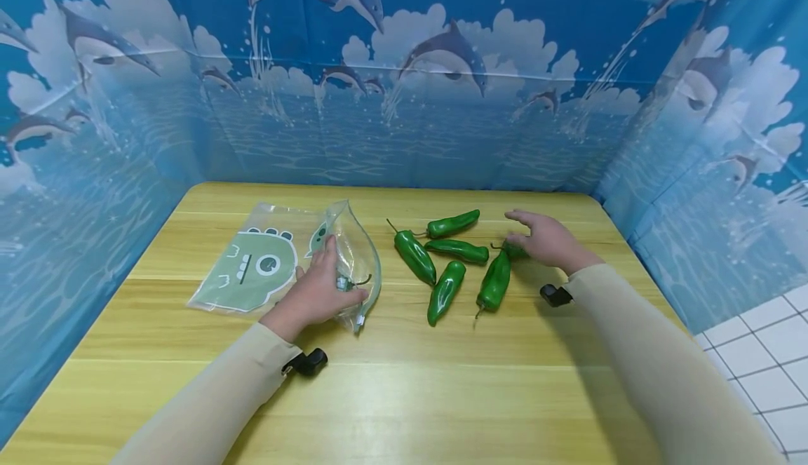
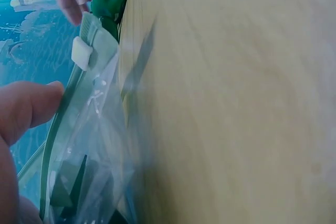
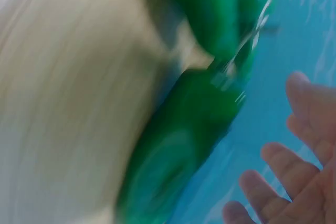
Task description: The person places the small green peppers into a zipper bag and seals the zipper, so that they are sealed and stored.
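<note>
My left hand point(image 1: 318, 290) rests over the mouth end of a clear zip bag point(image 1: 369, 240) with a green cartoon print. Its fingers are spread, and the thumb lies at the zip edge, beside the white slider point(image 2: 81, 53). A dark stem point(image 1: 364, 280) and some green show inside the bag, partly hidden by that hand. On the right, my right hand point(image 1: 549, 240) hovers with fingers extended above a green pepper point(image 1: 516, 252), which it partly covers. Another green pepper point(image 1: 494, 282) lies just left of it, and the right wrist view shows blurred peppers point(image 3: 178, 145) beside the spread fingers.
Several more green peppers, among them one pepper point(image 1: 414, 256) near the bag and one pepper point(image 1: 446, 293) toward the front, lie mid-table. The wooden table point(image 1: 416, 395) is bordered by a dolphin-patterned curtain point(image 1: 404, 135) at the back and sides.
</note>
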Action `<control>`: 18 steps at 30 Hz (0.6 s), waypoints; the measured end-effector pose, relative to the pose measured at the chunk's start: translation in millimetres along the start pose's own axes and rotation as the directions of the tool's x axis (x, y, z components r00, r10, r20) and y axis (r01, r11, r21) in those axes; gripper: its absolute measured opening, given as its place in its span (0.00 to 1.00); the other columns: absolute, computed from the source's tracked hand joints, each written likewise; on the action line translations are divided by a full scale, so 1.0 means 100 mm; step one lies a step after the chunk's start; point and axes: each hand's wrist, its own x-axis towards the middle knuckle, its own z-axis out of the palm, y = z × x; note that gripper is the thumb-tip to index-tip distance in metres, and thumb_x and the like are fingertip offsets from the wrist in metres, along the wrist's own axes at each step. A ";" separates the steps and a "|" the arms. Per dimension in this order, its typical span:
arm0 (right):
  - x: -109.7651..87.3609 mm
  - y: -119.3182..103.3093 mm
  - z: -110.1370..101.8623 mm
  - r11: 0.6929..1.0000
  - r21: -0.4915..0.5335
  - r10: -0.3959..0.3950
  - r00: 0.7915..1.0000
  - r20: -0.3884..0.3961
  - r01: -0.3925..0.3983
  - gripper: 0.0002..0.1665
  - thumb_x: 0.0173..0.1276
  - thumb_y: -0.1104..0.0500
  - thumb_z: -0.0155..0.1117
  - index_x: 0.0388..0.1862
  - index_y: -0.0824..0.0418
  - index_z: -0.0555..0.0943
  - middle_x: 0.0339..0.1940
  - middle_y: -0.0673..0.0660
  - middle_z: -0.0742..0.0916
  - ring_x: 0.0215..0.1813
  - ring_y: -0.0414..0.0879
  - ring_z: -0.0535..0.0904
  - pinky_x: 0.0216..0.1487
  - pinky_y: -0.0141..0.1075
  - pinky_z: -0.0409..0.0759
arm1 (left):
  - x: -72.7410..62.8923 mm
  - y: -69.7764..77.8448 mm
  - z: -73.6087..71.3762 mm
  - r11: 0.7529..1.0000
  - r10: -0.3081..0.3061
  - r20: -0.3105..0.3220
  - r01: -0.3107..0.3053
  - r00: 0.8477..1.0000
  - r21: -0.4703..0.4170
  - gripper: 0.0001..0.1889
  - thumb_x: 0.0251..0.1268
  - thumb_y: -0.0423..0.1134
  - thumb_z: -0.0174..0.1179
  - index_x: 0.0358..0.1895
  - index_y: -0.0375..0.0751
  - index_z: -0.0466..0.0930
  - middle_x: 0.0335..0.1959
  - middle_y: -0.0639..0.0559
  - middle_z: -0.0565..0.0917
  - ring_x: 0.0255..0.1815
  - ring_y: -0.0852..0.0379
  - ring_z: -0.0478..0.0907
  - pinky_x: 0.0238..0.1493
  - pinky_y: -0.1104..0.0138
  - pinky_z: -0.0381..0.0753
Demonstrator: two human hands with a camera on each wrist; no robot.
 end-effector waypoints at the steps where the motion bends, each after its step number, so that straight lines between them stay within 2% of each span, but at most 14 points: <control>1: -0.01 0.06 -0.01 1.000 0.001 0.009 1.000 0.013 -0.009 0.39 0.84 0.52 0.58 0.86 0.60 0.58 0.86 0.70 0.59 0.82 0.73 0.57 0.77 0.70 0.63 | 0.00 0.00 0.00 1.000 0.001 -0.001 -0.001 1.000 0.002 0.70 0.61 0.65 0.70 0.86 0.39 0.23 0.89 0.42 0.34 0.88 0.33 0.36 0.80 0.28 0.29; 8: -0.06 0.38 -0.02 0.999 0.027 0.026 0.997 0.073 -0.028 0.43 0.81 0.52 0.61 0.87 0.61 0.56 0.85 0.74 0.60 0.82 0.76 0.56 0.77 0.71 0.62 | -0.01 0.01 -0.02 1.000 -0.001 -0.008 0.001 1.000 0.006 0.70 0.60 0.65 0.70 0.86 0.38 0.25 0.89 0.41 0.36 0.88 0.32 0.36 0.80 0.29 0.29; 12: -0.07 0.47 -0.02 0.999 0.042 0.028 0.995 0.096 -0.032 0.44 0.80 0.51 0.63 0.87 0.59 0.56 0.85 0.73 0.60 0.82 0.76 0.55 0.76 0.72 0.62 | -0.01 0.01 -0.02 1.000 -0.001 -0.013 0.001 1.000 0.000 0.70 0.60 0.65 0.71 0.86 0.38 0.26 0.89 0.41 0.36 0.88 0.32 0.36 0.80 0.29 0.28; 18: -0.05 0.57 0.02 1.000 0.001 0.025 0.994 0.110 -0.025 0.42 0.80 0.52 0.63 0.86 0.58 0.59 0.84 0.74 0.62 0.81 0.78 0.56 0.75 0.73 0.61 | 0.00 0.00 -0.01 1.000 -0.004 -0.003 0.004 1.000 -0.002 0.70 0.60 0.65 0.70 0.86 0.38 0.25 0.89 0.41 0.35 0.88 0.32 0.34 0.80 0.29 0.27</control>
